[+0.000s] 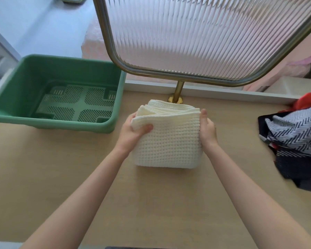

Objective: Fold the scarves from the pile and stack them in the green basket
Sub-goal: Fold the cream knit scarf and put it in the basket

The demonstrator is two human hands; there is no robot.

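- Pale wood tabletop (151, 203) fills most of what I can see, with two bare forearms reaching out over its near edge toward the middle.
- At the middle of the tabletop lies a cream knitted scarf (169, 144), folded into a thick square. Its near edge rests on the wood, and the stacked folds show at its far side.
- The left hand (133, 131) grips the scarf's far left corner, fingers curled round the top layer and lifting it a little off the folds beneath.
- The right hand (207, 131) is clamped against the scarf's right edge, thumb up along the top layer. Its fingers are hidden behind the cloth.
- Against the right edge of the tabletop sits the pile of scarves (298, 141), well apart from the cream one. It is a rumpled heap with a black-and-white herringbone piece on top, dark cloth below and red fabric (305, 102) at its far side.
- Near the far left corner stands the green basket (61, 125), its perforated floor in plain sight, just beside the left hand but not touching it.
- Along the far edge, a brass post (179, 90) rises right behind the scarf and carries a ribbed glass screen (205, 33) in a brass frame.
- Pink bedding shows blurred beyond the glass.
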